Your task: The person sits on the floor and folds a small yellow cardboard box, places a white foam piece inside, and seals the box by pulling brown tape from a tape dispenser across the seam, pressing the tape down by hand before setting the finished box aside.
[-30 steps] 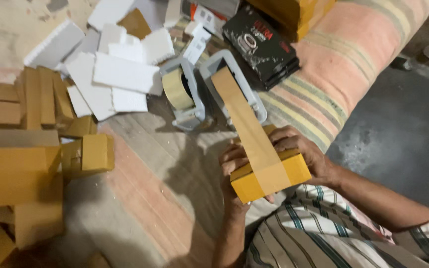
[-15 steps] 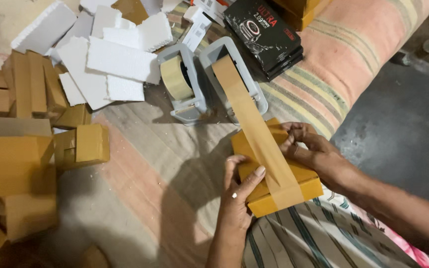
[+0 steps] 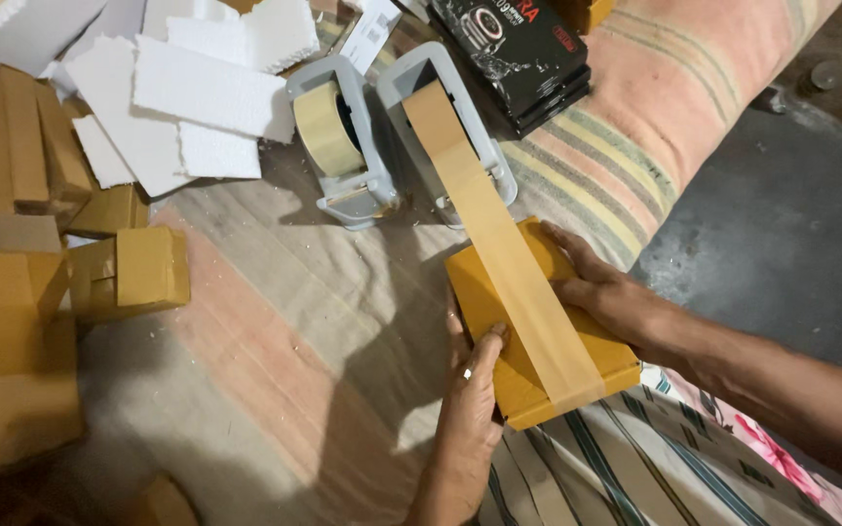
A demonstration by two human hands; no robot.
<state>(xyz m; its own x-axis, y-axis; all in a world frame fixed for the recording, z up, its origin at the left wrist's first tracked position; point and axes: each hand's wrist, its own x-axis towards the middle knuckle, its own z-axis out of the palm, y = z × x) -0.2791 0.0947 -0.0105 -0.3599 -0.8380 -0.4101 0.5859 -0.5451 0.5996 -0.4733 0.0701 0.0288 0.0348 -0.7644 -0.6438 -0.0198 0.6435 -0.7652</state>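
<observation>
Since half a second ago the yellow box (image 3: 538, 326) sits lower and flatter against the person's lap, and the left hand (image 3: 470, 394) has slid along its near-left edge, fingers now pressed on the top face beside the tape strip (image 3: 509, 258). That brown strip runs from the right tape dispenser (image 3: 440, 117) down across the middle of the box and folds over its near edge; where the strip ends under the box cannot be seen. Part of the left hand's thumb is hidden behind the box side, so its grip is only partly readable: the fingers lie extended and flat, steadying the box rather than curling around it. On the far-right side of the box, the right hand (image 3: 601, 287) rests with fingers spread loosely over the corner, palm down, holding the box in place; its forearm is cut off by the picture's edge. Just left of the tape dispenser feeding the box stands the left tape dispenser (image 3: 338, 146) with a paler roll. Beyond the box, black cartons (image 3: 518, 49) lie stacked on a striped cushion (image 3: 655, 117). Well left of the box are white foam pieces (image 3: 197, 97) and brown cardboard boxes (image 3: 138, 273), several cropped by the frame.
</observation>
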